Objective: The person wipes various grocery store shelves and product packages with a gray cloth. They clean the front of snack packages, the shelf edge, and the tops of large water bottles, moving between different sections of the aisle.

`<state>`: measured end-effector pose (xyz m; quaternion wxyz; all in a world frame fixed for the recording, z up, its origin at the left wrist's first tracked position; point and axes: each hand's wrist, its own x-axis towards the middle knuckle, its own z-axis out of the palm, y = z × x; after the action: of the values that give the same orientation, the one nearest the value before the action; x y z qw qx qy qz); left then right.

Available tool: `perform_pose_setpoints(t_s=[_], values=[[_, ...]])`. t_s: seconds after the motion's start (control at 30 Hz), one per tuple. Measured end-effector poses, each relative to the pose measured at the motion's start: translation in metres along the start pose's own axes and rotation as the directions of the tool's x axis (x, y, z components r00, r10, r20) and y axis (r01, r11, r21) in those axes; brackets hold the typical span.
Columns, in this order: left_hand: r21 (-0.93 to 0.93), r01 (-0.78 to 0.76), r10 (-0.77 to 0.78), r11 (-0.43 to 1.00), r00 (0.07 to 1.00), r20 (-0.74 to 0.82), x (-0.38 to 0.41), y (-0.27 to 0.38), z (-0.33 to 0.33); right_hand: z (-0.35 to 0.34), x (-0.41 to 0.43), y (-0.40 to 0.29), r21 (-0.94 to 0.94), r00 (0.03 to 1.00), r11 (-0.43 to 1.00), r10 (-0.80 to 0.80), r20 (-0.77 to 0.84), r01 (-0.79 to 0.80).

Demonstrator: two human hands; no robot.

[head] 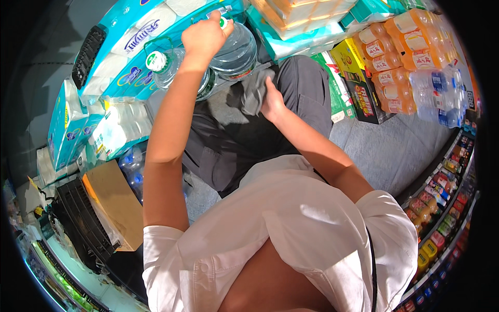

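Observation:
My left hand [205,38] is closed at the top of a large clear water bottle [235,54], beside its white-and-green cap [223,22]; the fingers' exact grip is partly hidden. A second large water bottle [177,64] with a green carry handle stands to its left, partly behind my forearm. My right hand [273,99] holds a crumpled grey cloth [255,93] between my knees, a little below the right-hand bottle and apart from it.
Teal-wrapped toilet paper packs [136,50] are stacked behind and left. To the right are shrink-wrapped orange drinks [393,93], clear bottles [440,95] and a black-and-yellow carton [362,85]. A cardboard box [115,202] and a black crate [84,218] are lower left. Drink shelves [440,202] line the right.

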<state>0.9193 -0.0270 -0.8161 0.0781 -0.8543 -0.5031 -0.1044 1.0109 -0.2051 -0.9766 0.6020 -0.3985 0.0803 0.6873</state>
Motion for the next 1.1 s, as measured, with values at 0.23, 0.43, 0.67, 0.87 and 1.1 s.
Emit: perform_pose_setpoints(t_s=[0.23, 0.43, 0.67, 0.87, 1.1], values=[[-0.023, 0.029, -0.028, 0.999, 0.999, 0.037, 0.000, -0.003, -0.001, 0.087, 0.054, -0.010, -0.074, 0.960, 0.968, -0.249, -0.132, 0.241], [-0.045, 0.045, -0.041, 0.998, 0.996, 0.077, 0.008, 0.007, -0.006, -0.022, 0.190, -0.010, 0.270, 0.972, 0.953, 0.079, 0.222, -0.139], [-0.018, 0.133, -0.129, 0.991, 0.981, 0.145, 0.014, 0.007, -0.002, -0.023, 0.200, 0.036, 0.212, 0.956, 0.963, -0.102, -0.276, 0.164], [-0.012, 0.159, -0.157, 0.987, 0.980, 0.121, 0.012, -0.001, 0.003, 0.044, 0.132, 0.029, 0.366, 0.948, 0.922, 0.222, -0.227, -0.128], [-0.141, 0.135, -0.138, 0.981, 0.990, -0.012, 0.009, -0.004, 0.014, 0.053, 0.108, 0.000, 0.475, 0.923, 0.809, 0.385, 0.016, -0.346]])
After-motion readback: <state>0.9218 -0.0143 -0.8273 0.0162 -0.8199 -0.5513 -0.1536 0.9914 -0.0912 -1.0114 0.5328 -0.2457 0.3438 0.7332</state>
